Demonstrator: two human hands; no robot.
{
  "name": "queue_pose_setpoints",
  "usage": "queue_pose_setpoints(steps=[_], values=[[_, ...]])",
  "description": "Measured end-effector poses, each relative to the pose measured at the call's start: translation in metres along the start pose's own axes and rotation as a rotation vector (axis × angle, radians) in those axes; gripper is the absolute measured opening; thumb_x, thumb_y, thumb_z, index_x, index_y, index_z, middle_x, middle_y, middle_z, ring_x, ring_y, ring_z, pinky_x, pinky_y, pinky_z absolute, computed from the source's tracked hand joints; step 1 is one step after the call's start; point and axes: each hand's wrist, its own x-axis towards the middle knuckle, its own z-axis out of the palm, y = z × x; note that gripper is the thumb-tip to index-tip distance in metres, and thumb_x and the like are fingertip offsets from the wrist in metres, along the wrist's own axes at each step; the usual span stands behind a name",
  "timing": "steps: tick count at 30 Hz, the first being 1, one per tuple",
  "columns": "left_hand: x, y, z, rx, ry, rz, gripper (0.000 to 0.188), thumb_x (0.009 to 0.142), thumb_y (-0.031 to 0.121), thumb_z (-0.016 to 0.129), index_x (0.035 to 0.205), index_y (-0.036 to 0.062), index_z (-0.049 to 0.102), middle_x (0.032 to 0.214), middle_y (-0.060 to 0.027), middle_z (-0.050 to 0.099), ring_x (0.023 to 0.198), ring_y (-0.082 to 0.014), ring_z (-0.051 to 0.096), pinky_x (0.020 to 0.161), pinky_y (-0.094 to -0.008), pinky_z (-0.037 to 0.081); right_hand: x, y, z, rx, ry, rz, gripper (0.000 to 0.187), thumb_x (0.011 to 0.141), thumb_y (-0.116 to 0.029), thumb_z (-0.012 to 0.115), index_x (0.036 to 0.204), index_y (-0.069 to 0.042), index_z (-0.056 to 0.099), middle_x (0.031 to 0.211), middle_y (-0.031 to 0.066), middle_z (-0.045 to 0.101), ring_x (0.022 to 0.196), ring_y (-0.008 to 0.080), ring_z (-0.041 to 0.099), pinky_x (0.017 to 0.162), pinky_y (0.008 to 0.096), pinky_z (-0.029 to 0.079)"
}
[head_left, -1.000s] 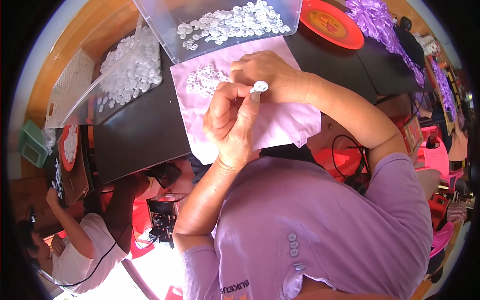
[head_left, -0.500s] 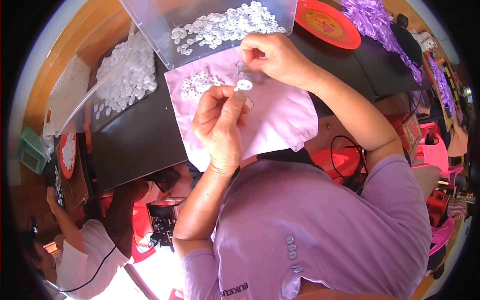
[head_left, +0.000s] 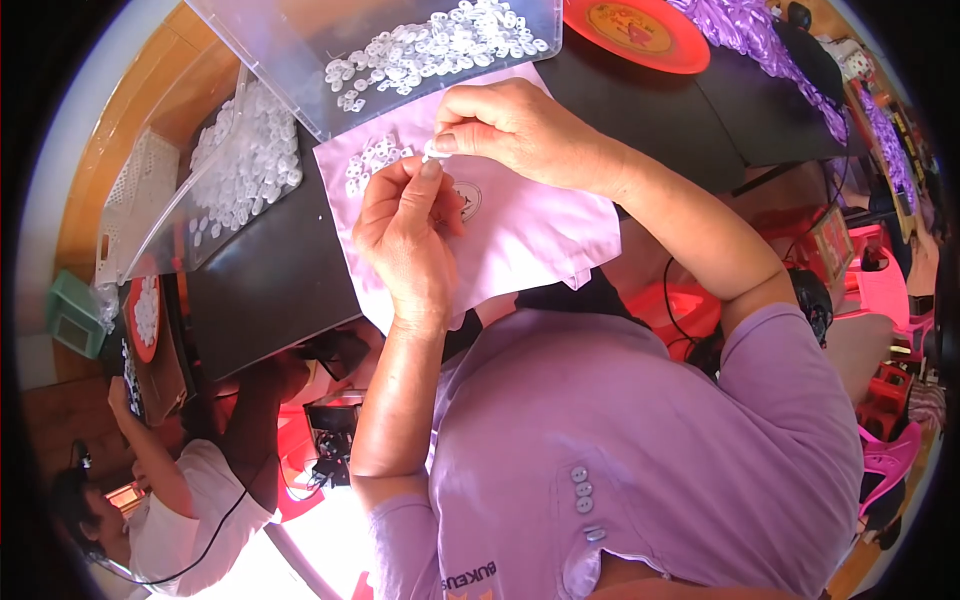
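Between my hands is a small white oval piece with holes (head_left: 437,150), its details partly covered by fingertips. My left hand (head_left: 405,235) pinches it from below between thumb and forefinger. From the other side, my right hand (head_left: 515,130) has thumb and forefinger closed at the piece; anything thin in that pinch is too small to make out. Both hands are above a pink cloth (head_left: 530,235) spread over my lap and the table edge. A small pile of white holed pieces (head_left: 372,163) lies on the cloth just beyond my left hand.
A clear plastic bin (head_left: 310,125) with many white pieces stands beyond the cloth. Left of it, another clear container (head_left: 150,240) holds whitish pieces. A red plate (head_left: 690,58) and purple ribbons (head_left: 735,35) lie far right. Another person (head_left: 195,500) sits at lower left.
My right hand has come left and down from the cloth's far part to meet the white piece in my left hand. The view has shifted slightly.
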Motion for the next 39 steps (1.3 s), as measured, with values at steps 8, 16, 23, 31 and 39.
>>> queue_pose_setpoints(steps=[8, 16, 23, 31, 39], values=[[0.001, -0.005, 0.000, 0.027, 0.033, -0.030, 0.012, 0.094, 0.010, 0.062, 0.094, -0.0012, 0.058, 0.075, -0.0066, 0.061, 0.055, -0.0094, 0.052, 0.045, -0.0227, 0.040, -0.007, 0.008, 0.021, 0.060, 0.082, 0.053, 0.020, 0.095, -0.017, 0.061, 0.092, 0.002, 0.057, 0.076, 0.0083, 0.059, 0.072, 0.0131, 0.056, 0.066, 0.0281, 0.045], [0.001, -0.005, 0.000, 0.003, 0.069, -0.013, 0.010, 0.095, 0.009, 0.059, 0.092, -0.0011, 0.058, 0.073, -0.0057, 0.059, 0.054, -0.0094, 0.051, 0.045, -0.0232, 0.040, -0.005, 0.007, 0.022, 0.063, 0.035, 0.064, 0.020, 0.096, -0.018, 0.059, 0.091, 0.002, 0.059, 0.076, 0.0065, 0.059, 0.072, 0.0115, 0.054, 0.066, 0.0272, 0.045], [0.002, -0.007, -0.001, -0.015, 0.076, -0.008, 0.015, 0.094, 0.013, 0.063, 0.091, -0.0004, 0.058, 0.074, -0.0052, 0.060, 0.054, -0.0094, 0.052, 0.044, -0.0235, 0.040, -0.007, 0.003, 0.016, 0.222, 0.046, 0.207, 0.018, 0.096, -0.017, 0.059, 0.094, 0.001, 0.062, 0.075, 0.0004, 0.057, 0.072, 0.0068, 0.051, 0.063, 0.0240, 0.041], [0.001, -0.006, 0.000, -0.002, 0.029, 0.000, 0.014, 0.093, 0.012, 0.064, 0.092, -0.0016, 0.060, 0.074, -0.0059, 0.061, 0.055, -0.0091, 0.053, 0.044, -0.0228, 0.041, -0.007, 0.005, 0.016, 0.190, 0.068, 0.136, 0.017, 0.093, -0.016, 0.064, 0.091, 0.001, 0.062, 0.072, 0.0013, 0.057, 0.070, 0.0065, 0.051, 0.063, 0.0240, 0.042], [0.000, -0.005, 0.000, 0.058, 0.038, 0.006, 0.012, 0.091, 0.009, 0.064, 0.090, -0.0034, 0.061, 0.072, -0.0068, 0.062, 0.054, -0.0099, 0.054, 0.045, -0.0226, 0.042, -0.006, 0.007, 0.016, 0.182, 0.081, 0.119, 0.015, 0.092, -0.014, 0.064, 0.089, 0.001, 0.066, 0.072, 0.0014, 0.059, 0.068, 0.0070, 0.052, 0.061, 0.0240, 0.042]])
